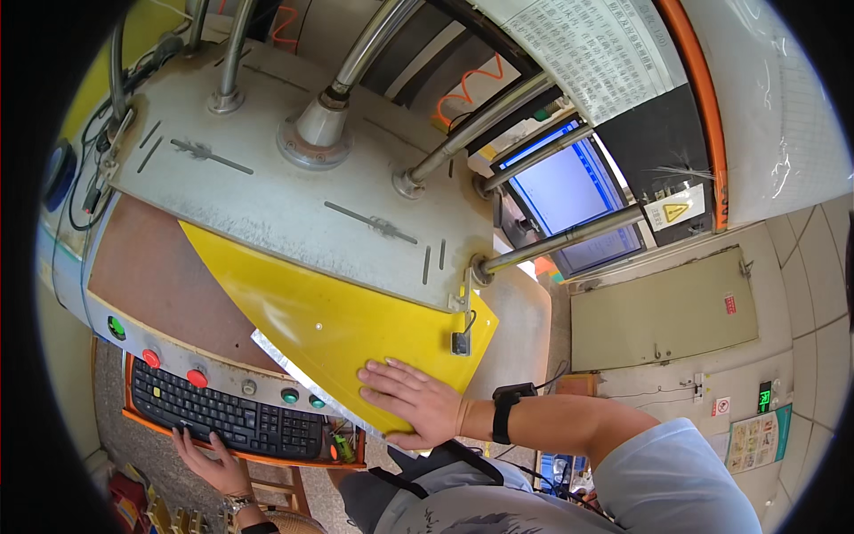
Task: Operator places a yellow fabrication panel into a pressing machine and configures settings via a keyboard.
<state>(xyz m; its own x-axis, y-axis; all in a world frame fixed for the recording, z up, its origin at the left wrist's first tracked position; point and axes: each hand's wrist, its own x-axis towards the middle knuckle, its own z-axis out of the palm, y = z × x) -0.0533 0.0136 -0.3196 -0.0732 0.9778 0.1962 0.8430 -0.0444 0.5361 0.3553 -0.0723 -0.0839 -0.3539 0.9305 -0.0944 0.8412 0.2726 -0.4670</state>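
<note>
My right hand [414, 400] lies flat, fingers stretched, on a glossy yellow sheet [329, 320]. The sheet sits at a slant on the brown machine bed [160, 267], its far part reaching under a thick grey metal plate [267, 214]. A silvery strip [294, 363] runs along the sheet's near left edge. My left hand [213, 463] has its fingers apart at the front edge of a black keyboard [231, 414], holding nothing. A small black sensor on a bracket [460, 343] hangs from the plate's right corner, over the sheet.
Steel posts [374, 44] rise from the grey plate. Red buttons [197, 378] and green buttons [290, 396] line the machine's front edge above the keyboard. A lit monitor [569, 191] stands behind at the right, near a closed pale door [663, 311]. Cables [80, 178] hang at the left.
</note>
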